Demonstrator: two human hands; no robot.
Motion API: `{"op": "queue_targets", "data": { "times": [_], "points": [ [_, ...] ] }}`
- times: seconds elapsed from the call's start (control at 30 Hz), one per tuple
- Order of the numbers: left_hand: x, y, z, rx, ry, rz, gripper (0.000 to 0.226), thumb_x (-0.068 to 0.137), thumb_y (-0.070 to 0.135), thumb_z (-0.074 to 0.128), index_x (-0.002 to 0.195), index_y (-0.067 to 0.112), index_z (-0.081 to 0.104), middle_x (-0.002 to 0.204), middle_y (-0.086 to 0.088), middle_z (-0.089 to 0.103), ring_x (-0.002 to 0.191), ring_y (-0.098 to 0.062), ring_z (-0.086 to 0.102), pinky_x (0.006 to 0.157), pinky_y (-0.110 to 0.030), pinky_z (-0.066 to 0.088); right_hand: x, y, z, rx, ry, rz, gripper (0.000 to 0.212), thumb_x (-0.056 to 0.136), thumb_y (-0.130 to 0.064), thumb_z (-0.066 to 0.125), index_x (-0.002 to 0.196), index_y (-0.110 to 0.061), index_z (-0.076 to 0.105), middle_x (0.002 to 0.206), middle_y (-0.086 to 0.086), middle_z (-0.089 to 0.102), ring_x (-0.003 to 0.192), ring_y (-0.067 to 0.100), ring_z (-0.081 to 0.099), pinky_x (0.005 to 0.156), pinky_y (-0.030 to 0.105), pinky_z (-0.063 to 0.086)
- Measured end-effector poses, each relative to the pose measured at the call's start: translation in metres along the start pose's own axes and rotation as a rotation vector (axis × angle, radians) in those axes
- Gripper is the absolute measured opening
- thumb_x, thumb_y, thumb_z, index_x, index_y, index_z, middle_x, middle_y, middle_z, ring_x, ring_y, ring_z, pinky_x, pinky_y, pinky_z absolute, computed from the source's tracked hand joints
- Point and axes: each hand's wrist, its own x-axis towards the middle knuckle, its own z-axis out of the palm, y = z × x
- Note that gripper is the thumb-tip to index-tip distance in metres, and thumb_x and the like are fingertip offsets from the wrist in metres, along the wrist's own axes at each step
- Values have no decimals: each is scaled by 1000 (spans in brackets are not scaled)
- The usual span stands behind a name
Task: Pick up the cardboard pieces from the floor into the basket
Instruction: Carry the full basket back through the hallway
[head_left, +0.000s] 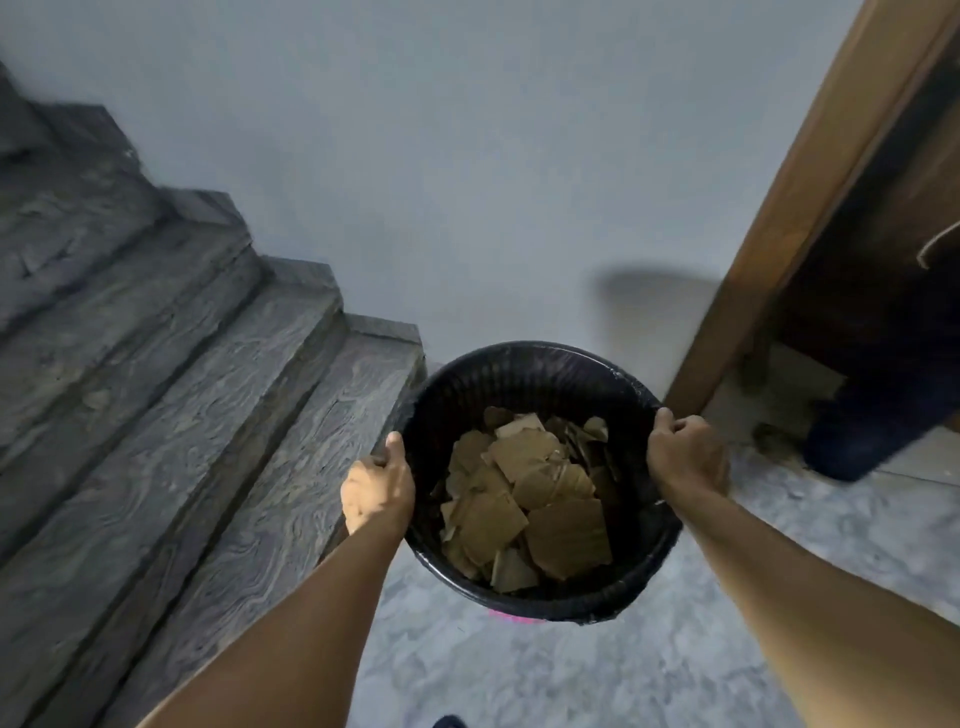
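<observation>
Cardboard pieces (524, 499) fill the bottom of a round black basket (524, 364), torn brown scraps lying flat and overlapping in a loose heap. The basket sits between two bare forearms, over a pale marbled floor (519, 675), with a thin strip of pink showing under its near edge. Both hands have hold of its rim. The left hand (376, 488) grips the left side of the rim, thumb pointing up along the edge and fingers curled out of sight round the outside. The right hand (685, 457) clasps the right side of the rim, fingers folded tightly over the edge with the knuckles uppermost. Whether the basket touches the floor or hangs just above it cannot be told. Grey veined stone stairs (171, 389) climb away to the left, their lowest step just beside the basket. A plain pale wall (467, 182) stands behind. To the right is a brown wooden door frame (779, 234), and near its foot a dark blue shape (872, 431), too blurred to identify.
</observation>
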Motion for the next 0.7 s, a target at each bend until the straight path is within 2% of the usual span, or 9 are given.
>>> {"op": "queue_targets", "data": {
  "times": [0.2, 0.47, 0.7],
  "points": [
    [-47, 42, -4, 24, -18, 40, 68, 94, 59, 36, 111, 1, 68, 117, -24, 62, 111, -40, 56, 95, -44, 42, -1, 18, -63, 30, 47, 13, 47, 100, -41, 38, 109, -2, 63, 105, 21, 67, 98, 39, 61, 77, 40, 46],
    [-89, 93, 6, 61, -61, 153, 70, 96, 58, 34, 112, -3, 65, 120, -27, 60, 112, -40, 56, 96, -45, 43, 6, 29, -131, 50, 118, 112, 56, 100, -50, 36, 100, -2, 65, 101, 20, 68, 94, 40, 63, 75, 41, 49],
    [-105, 115, 9, 62, -142, 271, 69, 93, 60, 34, 99, 2, 70, 110, -23, 66, 102, -38, 61, 91, -44, 49, -10, 38, -171, 14, 231, 161, 58, 102, -49, 36, 107, 2, 63, 113, 27, 63, 106, 44, 59, 77, 44, 45]
  ]
}}
